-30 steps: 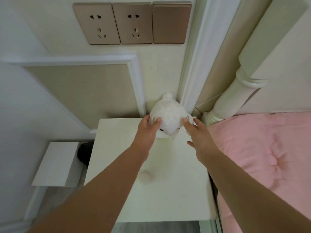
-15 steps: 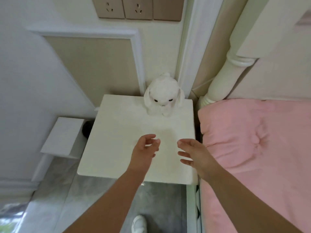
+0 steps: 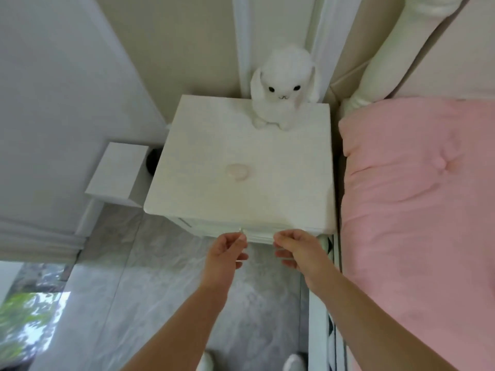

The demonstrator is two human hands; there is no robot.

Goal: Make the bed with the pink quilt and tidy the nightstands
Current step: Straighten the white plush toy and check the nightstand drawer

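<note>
Hands, left hand and right hand, are being held loosely curled and empty before the white wooden nightstand, whose white plush rabbit is being propped upright against the wall, apparently for tidiness.

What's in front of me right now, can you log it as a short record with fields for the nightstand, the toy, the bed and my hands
nightstand: white, beside the bed, small pale round mark on its top
toy: white plush bunny, sitting upright at the back edge, facing the camera
bed: pink quilt spread over it, to the right of the nightstand
left hand: at the nightstand's front edge, fingers curled, touching no toy
right hand: alongside it at the front edge, fingers curled
</note>
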